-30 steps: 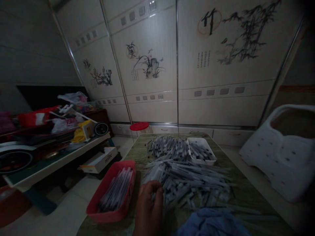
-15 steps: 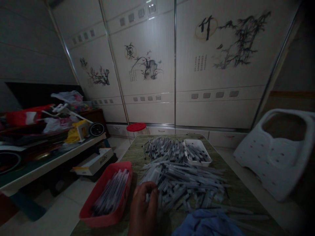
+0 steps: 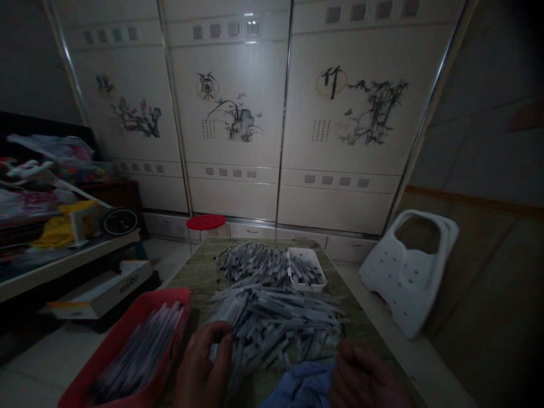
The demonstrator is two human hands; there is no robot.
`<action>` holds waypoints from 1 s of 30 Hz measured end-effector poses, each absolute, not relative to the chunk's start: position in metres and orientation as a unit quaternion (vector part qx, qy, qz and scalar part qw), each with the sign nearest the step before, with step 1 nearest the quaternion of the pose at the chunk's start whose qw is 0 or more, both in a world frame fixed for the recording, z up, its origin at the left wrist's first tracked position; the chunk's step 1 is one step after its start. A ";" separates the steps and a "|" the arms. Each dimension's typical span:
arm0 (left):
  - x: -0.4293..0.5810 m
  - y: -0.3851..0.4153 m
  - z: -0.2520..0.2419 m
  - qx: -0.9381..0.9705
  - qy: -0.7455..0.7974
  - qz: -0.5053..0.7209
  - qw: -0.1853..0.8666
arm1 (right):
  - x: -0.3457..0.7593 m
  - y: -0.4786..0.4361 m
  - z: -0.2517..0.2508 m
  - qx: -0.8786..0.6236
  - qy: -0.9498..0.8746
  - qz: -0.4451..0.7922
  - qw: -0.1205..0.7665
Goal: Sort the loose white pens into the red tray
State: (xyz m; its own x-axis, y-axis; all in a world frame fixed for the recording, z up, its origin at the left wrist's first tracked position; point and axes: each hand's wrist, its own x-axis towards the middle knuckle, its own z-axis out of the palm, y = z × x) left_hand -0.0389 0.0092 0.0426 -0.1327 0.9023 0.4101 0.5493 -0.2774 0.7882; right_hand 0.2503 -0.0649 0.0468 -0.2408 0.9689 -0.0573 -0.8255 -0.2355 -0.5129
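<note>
My left hand (image 3: 206, 362) is closed around a bundle of translucent pens (image 3: 229, 310), which points away from me over the near part of the pile. Low at the right, my right hand (image 3: 365, 374) is blurred, its fingers curled; what they hold, if anything, I cannot make out. It is right beside a crumpled blue cloth (image 3: 304, 385). In front of both hands spreads a heap of pale pens or pen parts (image 3: 289, 311). Left of my left hand, a red plastic basket (image 3: 181, 309) holds many slim pens (image 3: 142, 348).
A white tray (image 3: 325, 285) with dark-tipped pieces stands on the far right of the green table (image 3: 191, 272). Behind are a red stool (image 3: 206, 222) and sliding cupboard doors (image 3: 229, 192). A white plastic chair (image 3: 408, 277) stands right; a cluttered bench (image 3: 106, 243) is at left.
My right hand has come into view at the lower right beside the cloth. The view has swung to the right, so the table and basket appear further left. My left hand keeps its grip.
</note>
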 end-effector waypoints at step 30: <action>-0.024 0.003 0.040 0.644 0.573 0.454 0.225 | 0.273 -0.083 0.020 -0.760 -0.576 0.241 0.181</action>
State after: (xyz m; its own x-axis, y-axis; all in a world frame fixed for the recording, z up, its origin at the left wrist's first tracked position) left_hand -0.0243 0.0034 0.0399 -0.0681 0.9426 0.3268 0.5338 -0.2423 0.8102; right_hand 0.2729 -0.0826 0.0197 0.2196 0.9628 -0.1577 0.7883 -0.2703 -0.5527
